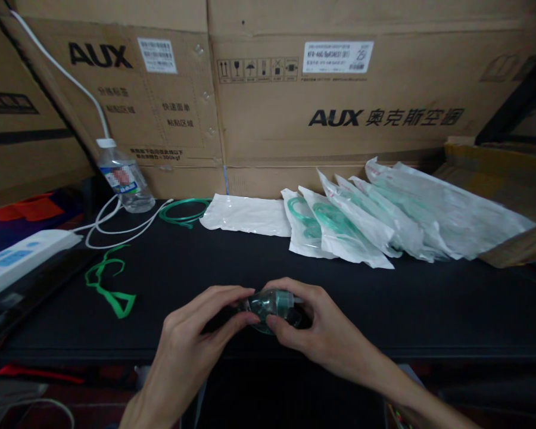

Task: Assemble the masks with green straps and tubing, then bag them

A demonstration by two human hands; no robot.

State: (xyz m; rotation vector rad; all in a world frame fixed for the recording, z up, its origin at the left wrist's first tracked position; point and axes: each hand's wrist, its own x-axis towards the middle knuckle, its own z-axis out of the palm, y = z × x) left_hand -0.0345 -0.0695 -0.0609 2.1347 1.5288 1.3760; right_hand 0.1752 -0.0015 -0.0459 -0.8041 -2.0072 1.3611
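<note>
A small, clear green-tinted plastic cup with a pale fitting, which looks like a nebulizer cup, is held sideways near the front edge of the black table. My left hand pinches its left end between thumb and fingers. From the other side, my right hand has its fingers curled over the right end, with the thumb in front. Fingers cover parts of the cup, and something dark under the right fingers cannot be made out. Beyond the hands lie a flat white pouch and coiled green tubing.
Several sealed pouches with green tubing lean at the back right. Large cardboard boxes wall off the back. On the left are a plastic bottle, a white cable, a power strip and a tangled green strap.
</note>
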